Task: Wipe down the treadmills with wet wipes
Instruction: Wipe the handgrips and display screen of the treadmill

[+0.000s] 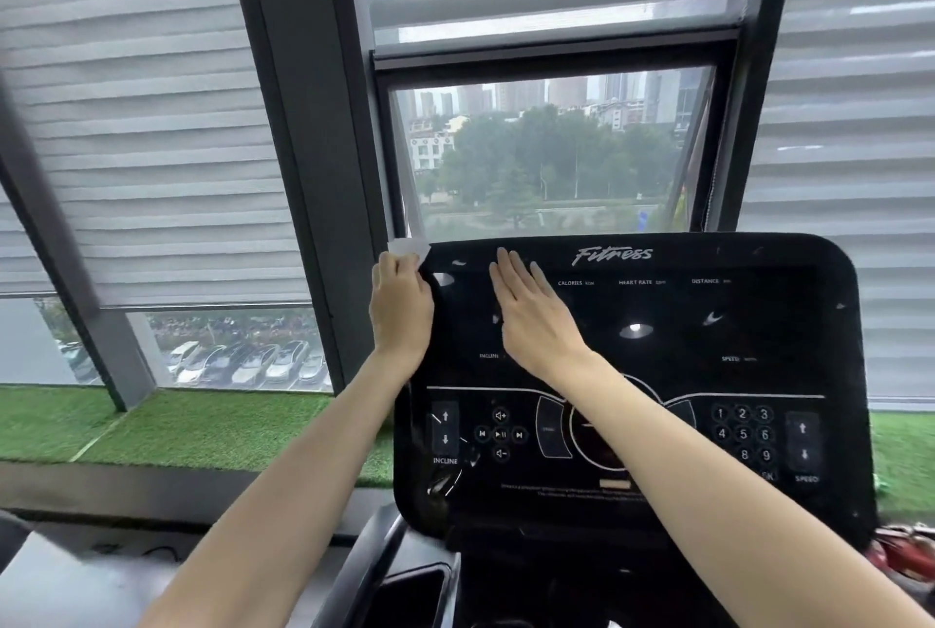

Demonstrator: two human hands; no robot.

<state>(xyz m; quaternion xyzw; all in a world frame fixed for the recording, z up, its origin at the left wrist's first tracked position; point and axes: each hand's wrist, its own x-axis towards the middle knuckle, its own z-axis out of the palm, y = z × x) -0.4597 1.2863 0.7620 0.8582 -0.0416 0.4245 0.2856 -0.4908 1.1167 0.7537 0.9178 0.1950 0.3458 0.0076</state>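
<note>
White wet wipe sits pinched in the left hand, pressed against the upper left corner of the treadmill console. The right hand lies flat and empty on the glossy black panel just beside it, fingers together and stretched out. Green artificial turf lines the sill below the window.

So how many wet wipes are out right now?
1. One wet wipe, pinched in the left hand at the console's top-left corner. The right hand lies flat; another could hide beneath.
</note>
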